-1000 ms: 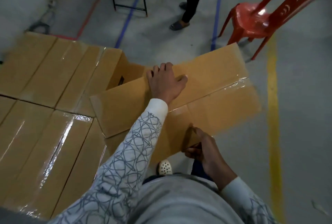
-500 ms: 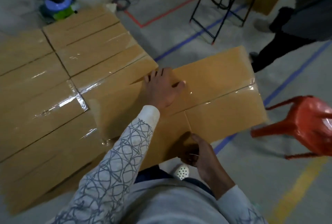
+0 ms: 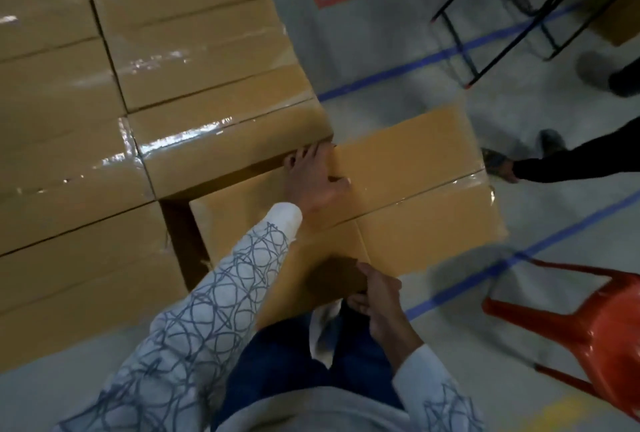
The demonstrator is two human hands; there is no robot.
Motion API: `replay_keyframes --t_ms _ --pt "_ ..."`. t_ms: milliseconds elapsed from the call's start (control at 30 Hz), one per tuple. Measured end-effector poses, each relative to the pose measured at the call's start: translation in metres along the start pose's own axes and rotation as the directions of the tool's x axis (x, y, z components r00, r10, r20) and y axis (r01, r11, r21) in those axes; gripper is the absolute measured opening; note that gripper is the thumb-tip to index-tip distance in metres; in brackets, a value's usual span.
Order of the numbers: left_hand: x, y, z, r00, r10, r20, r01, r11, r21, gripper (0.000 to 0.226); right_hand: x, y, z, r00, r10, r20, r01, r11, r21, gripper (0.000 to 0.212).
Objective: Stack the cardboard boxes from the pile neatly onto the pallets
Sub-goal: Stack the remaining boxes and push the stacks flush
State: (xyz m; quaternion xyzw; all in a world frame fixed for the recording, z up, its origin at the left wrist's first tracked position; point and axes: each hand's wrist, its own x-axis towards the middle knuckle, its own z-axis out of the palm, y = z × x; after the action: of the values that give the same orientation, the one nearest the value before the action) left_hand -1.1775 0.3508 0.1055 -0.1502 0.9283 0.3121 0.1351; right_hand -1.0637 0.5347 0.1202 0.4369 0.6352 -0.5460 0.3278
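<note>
The carried box [image 3: 426, 224] has swung in beside the stacked boxes [image 3: 194, 51] — the left hand [image 3: 313, 179] now at their corner.

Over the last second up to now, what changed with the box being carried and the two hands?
The carried box has swung in against the corner of the stacked boxes and now sits lower, its top below theirs. The red chair shows at lower right because the head turned. Unchanged: the left hand holds the box's far edge and the right hand grips its near edge.
</note>
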Motion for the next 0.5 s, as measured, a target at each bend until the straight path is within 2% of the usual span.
replay_keyframes --t_ms 100,267,367,500 --pt "0.045 -0.024 0.030 0.995 -0.049 0.091 0.050 0.999 -0.013 0.082 0.047 -0.004 0.025 0.996 0.084 -0.044 -0.085 0.996 -0.024 0.004" --pt "0.110 -0.077 0.087 0.975 -0.147 0.167 0.151 0.988 -0.009 0.086 0.153 0.007 0.067 0.976 0.198 -0.089 -0.205 0.975 -0.082 0.026" --pt "0.140 -0.109 0.114 0.965 -0.216 0.147 0.217 0.976 0.012 0.088 0.204 0.017 0.088 0.970 0.230 -0.072 -0.239 0.959 -0.154 0.025" --pt "0.156 -0.142 0.145 0.967 -0.238 0.092 0.236 0.971 0.033 0.095 0.239 0.015 0.103 0.955 0.294 0.031 -0.272 0.914 -0.300 0.030"
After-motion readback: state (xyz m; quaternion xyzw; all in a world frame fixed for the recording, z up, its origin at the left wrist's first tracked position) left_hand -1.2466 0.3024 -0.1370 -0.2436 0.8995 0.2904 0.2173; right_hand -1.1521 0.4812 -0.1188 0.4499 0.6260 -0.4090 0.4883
